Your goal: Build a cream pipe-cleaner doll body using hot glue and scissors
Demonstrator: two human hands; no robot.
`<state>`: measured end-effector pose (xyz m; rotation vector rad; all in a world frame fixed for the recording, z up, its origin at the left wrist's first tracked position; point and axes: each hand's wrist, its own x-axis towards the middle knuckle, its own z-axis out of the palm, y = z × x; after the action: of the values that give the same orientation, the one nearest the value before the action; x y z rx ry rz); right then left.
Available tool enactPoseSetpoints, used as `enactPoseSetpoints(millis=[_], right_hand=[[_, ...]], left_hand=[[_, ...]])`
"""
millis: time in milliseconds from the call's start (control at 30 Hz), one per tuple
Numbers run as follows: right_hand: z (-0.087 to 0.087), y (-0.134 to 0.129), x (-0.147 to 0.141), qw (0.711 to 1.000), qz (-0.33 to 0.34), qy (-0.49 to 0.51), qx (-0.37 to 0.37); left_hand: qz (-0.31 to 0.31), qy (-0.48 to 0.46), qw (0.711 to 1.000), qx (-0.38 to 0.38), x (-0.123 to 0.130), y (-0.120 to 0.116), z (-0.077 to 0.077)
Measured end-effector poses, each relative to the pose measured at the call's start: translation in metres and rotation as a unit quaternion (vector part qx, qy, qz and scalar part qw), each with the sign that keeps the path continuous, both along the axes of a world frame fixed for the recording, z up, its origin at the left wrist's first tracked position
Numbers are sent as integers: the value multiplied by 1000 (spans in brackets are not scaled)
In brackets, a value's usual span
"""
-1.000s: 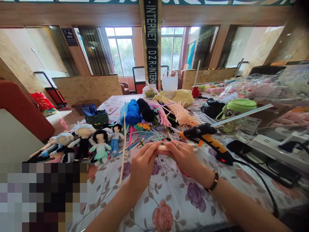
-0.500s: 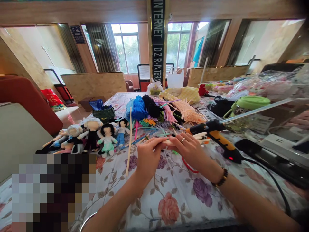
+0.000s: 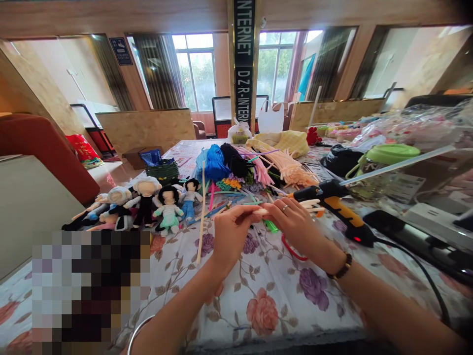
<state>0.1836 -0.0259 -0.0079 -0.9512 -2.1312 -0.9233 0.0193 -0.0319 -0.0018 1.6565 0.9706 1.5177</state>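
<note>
Pinched between the fingertips of both hands is a small piece of cream pipe cleaner (image 3: 260, 211), mostly covered by the fingers. My left hand (image 3: 229, 236) is closed on its left end. My right hand (image 3: 297, 229), with a ring and a beaded bracelet, is closed on the other end. Pale stem ends (image 3: 311, 203) show beyond the right knuckles; whether they join the held piece I cannot tell. A long cream pipe cleaner (image 3: 201, 217) lies left of my left hand. Under the right hand are a red loop (image 3: 293, 250) and a bright green item (image 3: 271, 226).
Right of my hands lies a black and yellow glue gun (image 3: 342, 213) with a glue stick (image 3: 402, 165) and a cord. Several yarn-like dolls (image 3: 168, 209) sit at the left. Pipe cleaner bundles (image 3: 216, 165) are piled ahead. A green-lidded jug (image 3: 391, 155) stands at the right.
The view has shifted slightly. Both hands stay together on the cream piece; the fingertips have drawn a little apart, showing more of it.
</note>
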Motion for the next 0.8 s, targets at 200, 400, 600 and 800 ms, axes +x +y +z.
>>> enactPoseSetpoints(millis=[200, 400, 600, 800], right_hand=[[1, 2, 6, 998, 33, 15, -53], [0, 2, 9, 991, 87, 48, -89], [1, -3, 9, 980, 144, 56, -126], [4, -9, 10, 963, 207, 57, -165]], left_hand=[[32, 93, 987, 130, -4, -1, 3], [-18, 135, 955, 263, -8, 0, 3], [-30, 215, 882, 419, -16, -2, 1], [-41, 251, 827, 501, -19, -8, 7]])
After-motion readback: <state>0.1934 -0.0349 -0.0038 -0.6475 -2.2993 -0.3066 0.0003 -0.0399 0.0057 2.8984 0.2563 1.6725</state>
